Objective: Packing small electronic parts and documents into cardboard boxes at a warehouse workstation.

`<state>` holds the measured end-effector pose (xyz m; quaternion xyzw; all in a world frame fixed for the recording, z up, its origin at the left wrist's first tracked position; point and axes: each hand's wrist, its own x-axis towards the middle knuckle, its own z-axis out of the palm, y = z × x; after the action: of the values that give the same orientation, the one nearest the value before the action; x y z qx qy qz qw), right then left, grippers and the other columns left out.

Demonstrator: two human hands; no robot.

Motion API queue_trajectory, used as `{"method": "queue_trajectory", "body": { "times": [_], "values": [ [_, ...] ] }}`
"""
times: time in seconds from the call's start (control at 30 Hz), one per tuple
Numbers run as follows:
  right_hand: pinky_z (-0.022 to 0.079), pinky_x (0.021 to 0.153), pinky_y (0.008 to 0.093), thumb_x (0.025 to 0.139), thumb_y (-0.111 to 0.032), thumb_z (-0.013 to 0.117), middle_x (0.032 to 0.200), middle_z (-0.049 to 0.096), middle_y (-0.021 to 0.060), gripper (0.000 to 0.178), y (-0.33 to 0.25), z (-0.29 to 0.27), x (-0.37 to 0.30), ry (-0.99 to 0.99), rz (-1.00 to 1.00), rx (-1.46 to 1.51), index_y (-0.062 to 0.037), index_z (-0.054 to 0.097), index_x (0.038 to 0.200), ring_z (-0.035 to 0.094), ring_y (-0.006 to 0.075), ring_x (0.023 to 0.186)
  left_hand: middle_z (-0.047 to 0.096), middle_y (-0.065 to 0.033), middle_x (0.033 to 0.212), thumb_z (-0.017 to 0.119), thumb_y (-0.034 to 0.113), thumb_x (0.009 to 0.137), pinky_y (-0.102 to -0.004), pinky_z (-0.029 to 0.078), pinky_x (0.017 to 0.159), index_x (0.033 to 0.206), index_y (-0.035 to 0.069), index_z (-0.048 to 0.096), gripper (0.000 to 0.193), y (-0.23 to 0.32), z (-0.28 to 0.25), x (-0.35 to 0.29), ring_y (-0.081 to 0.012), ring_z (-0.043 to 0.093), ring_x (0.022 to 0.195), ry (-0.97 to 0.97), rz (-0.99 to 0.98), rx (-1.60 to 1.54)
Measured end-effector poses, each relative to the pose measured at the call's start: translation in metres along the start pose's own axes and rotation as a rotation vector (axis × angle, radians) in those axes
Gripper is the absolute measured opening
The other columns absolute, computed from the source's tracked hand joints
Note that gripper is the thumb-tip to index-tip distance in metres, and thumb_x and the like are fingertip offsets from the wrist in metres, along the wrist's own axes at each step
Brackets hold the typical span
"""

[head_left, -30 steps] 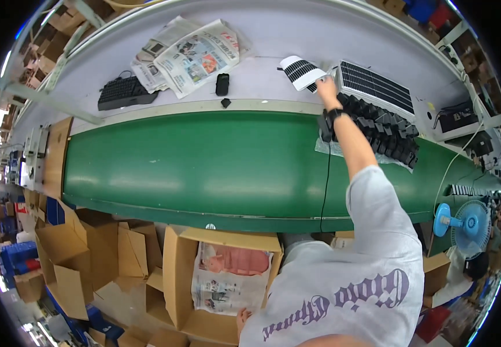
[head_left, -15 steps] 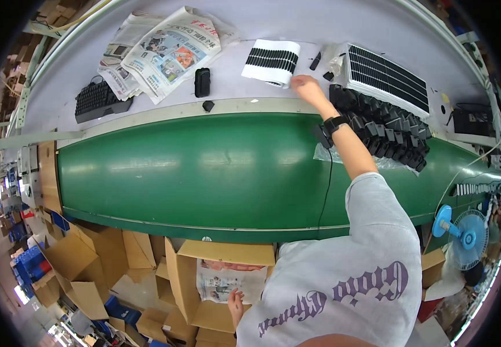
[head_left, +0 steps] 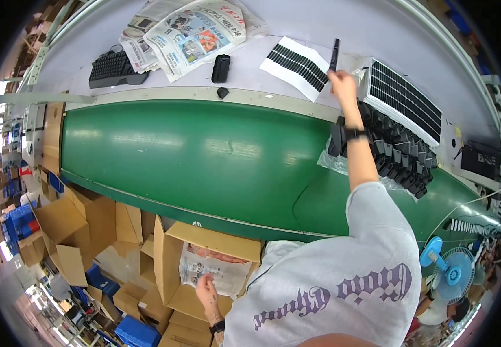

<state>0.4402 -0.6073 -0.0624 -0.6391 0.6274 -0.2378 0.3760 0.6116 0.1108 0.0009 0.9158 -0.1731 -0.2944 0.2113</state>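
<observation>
At the far side of the workbench, my right hand [head_left: 343,85] is closed round the lower end of a slim black pen-like stick [head_left: 335,54], which points away from me. Just left of this hand lies a white sheet [head_left: 288,49] with rows of black strips. To its right is a stack of similar sheets [head_left: 403,95]. Low in front of me, my left hand [head_left: 206,289] hangs empty, its fingers loosely bent and apart. Beneath it is an opened cardboard box [head_left: 215,238] with newspaper [head_left: 207,266] inside.
Several black devices [head_left: 398,150] crowd the green conveyor belt [head_left: 192,150] beside my right forearm, on clear plastic. Newspapers [head_left: 195,37], a black keyboard [head_left: 117,69] and a black case [head_left: 221,69] lie on the bench. More cartons [head_left: 65,220] stand left; a blue fan [head_left: 453,274] stands right.
My right hand has picked up the black stick from the bench. The striped sheet now lies turned and flatter. My left hand has shifted left over the box, and the view has turned.
</observation>
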Motion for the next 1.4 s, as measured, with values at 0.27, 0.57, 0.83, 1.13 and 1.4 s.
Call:
{"method": "queue_trajectory", "body": {
  "times": [0.27,0.57,0.83,1.13,1.4],
  "values": [
    [0.047,0.061,0.0295,0.095,-0.026,0.054,0.069,0.067,0.0039,0.026,-0.112,-0.007,-0.275,-1.854,-0.387,0.106,-0.0012,0.06,0.094,0.063,0.0145,0.066,0.065,-0.0206,0.089,0.059,0.016,0.09,-0.0412,0.051,0.071,0.131,0.003,0.044,0.045,0.26,-0.046,0.032,-0.0333,0.065,0.081,0.22,0.851,0.356],
    [0.034,0.043,0.0196,0.082,-0.016,0.07,0.063,0.058,-0.0015,0.015,-0.143,-0.007,-0.371,-1.346,-0.073,0.66,-0.0036,0.061,0.083,0.047,0.0034,0.046,0.061,-0.0249,0.084,0.053,0.02,0.095,-0.0465,0.046,0.063,0.11,0.0,0.047,0.026,0.267,-0.028,-0.005,-0.0446,0.06,0.078,-0.316,0.719,-0.228],
    [0.028,0.04,0.0207,0.085,-0.006,0.064,0.059,0.05,-0.001,0.023,-0.189,-0.039,-0.376,-1.3,-0.2,0.735,-0.0057,0.046,0.071,0.041,0.004,0.043,0.058,-0.0205,0.08,0.05,0.019,0.096,-0.0408,0.047,0.064,0.105,0.002,0.049,0.02,0.29,-0.081,-0.006,-0.0429,0.056,0.073,-0.488,0.775,-0.37],
    [0.03,0.044,0.0244,0.08,0.003,0.065,0.057,0.051,0.0035,0.023,-0.18,-0.029,-0.373,-1.34,-0.331,0.757,-0.0035,0.046,0.07,0.046,0.0077,0.05,0.052,-0.0168,0.072,0.042,0.024,0.099,-0.0401,0.041,0.059,0.1,-0.002,0.046,0.027,0.268,-0.082,0.0,-0.0347,0.052,0.064,-0.842,0.581,-0.511],
    [0.029,0.046,0.0216,0.082,-0.007,0.068,0.065,0.05,-0.0034,0.025,-0.157,0.003,-0.347,-1.402,-0.041,0.781,-0.0055,0.048,0.068,0.042,0.0013,0.055,0.048,-0.0024,0.062,0.036,0.027,0.102,-0.0285,0.04,0.053,0.111,-0.002,0.045,0.032,0.249,-0.044,0.019,-0.0128,0.046,0.055,-1.076,0.143,-1.045]
  ]
}}
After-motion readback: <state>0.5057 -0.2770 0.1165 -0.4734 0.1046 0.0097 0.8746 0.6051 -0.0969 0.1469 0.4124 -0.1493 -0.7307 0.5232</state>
